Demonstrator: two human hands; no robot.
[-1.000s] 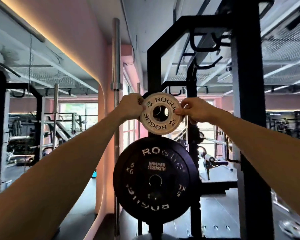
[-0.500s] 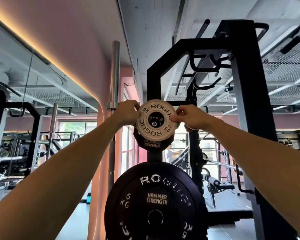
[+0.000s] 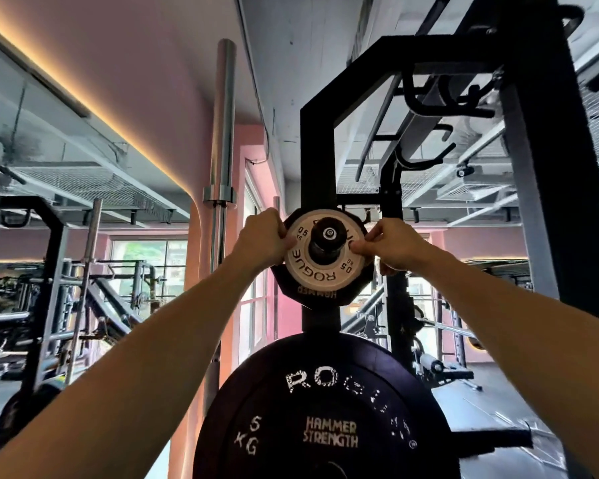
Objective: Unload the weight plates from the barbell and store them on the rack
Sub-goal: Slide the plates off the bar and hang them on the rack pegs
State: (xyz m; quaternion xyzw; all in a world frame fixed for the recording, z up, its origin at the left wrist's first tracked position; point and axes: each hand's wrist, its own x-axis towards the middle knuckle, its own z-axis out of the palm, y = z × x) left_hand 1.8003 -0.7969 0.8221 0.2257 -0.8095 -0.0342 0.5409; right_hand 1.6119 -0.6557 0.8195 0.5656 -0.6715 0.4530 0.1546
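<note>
Your left hand (image 3: 264,240) pinches the small plate (image 3: 320,261) at its 9 o'clock edge; your right hand (image 3: 391,246) pinches it at 3 o'clock. The white plate, marked ROGUE and 0.5, sits threaded on the rack's (image 3: 317,150) peg (image 3: 328,236), against a black plate (image 3: 317,294).

Small plate (image 3: 320,267) on the peg (image 3: 328,236), above the large plate (image 3: 329,420).
</note>
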